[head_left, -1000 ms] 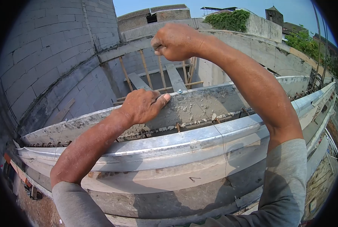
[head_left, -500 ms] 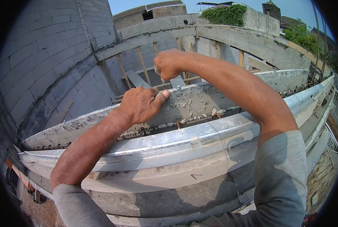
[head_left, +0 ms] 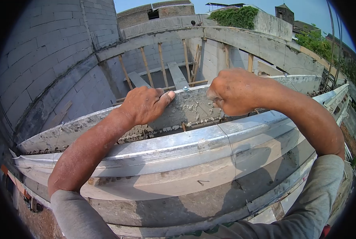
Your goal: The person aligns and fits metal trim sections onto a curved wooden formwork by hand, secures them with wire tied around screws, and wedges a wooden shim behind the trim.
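My left hand (head_left: 144, 105) is closed over the top edge of the concrete-smeared board (head_left: 194, 104), with its thumb lying on the rim. Just right of that thumb, a small shiny fastener (head_left: 185, 88) sits on the board's edge. My right hand (head_left: 234, 91) is curled into a fist at the same board, further right; whatever its fingers hold, if anything, is hidden. Between the board and the silvery metal-faced form (head_left: 174, 144) runs a narrow gap with rusty bars. A thin wire (head_left: 230, 145) hangs over the metal form.
A grey block wall (head_left: 46, 51) rises at the left. Beyond the board, bamboo poles (head_left: 162, 61) and planks (head_left: 178, 75) stand in a recess under a concrete beam (head_left: 253, 38). Thin upright bars (head_left: 337, 47) are at the far right.
My right hand has come down and moved right, from above the recess to the board. My left hand has kept its grip on the edge. The view has shifted slightly.
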### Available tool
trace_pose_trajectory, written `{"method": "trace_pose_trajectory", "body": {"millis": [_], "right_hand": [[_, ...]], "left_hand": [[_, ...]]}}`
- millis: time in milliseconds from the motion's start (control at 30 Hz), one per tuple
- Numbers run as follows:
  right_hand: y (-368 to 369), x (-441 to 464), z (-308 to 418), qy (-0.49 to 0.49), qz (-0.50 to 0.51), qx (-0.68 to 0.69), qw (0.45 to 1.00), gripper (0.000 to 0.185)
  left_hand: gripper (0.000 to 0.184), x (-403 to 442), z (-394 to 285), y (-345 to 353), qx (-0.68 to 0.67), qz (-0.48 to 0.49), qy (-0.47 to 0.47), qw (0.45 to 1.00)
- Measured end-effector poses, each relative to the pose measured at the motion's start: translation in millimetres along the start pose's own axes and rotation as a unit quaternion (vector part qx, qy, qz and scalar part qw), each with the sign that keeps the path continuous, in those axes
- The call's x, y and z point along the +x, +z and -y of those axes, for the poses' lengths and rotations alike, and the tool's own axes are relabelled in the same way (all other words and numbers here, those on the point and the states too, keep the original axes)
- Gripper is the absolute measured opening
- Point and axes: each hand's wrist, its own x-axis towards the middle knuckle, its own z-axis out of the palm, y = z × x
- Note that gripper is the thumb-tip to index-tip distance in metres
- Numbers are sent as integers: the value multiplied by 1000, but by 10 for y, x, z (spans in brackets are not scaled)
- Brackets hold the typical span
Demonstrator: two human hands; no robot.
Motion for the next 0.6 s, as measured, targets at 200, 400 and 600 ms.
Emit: {"method": "trace_pose_trajectory", "body": {"millis": [200,400,600], "right_hand": [[-245,484,430,-106,44,14,993,13],[-242,1356,82,-170,-18,142,975,15],[185,1651,-527,-75,-4,2,997,14]], "left_hand": [[68,32,81,41,62,-9,37,997],[67,-10,-39,-47,39,45,-19,998],[69,-15,8,-9,41,14,7,999]]}}
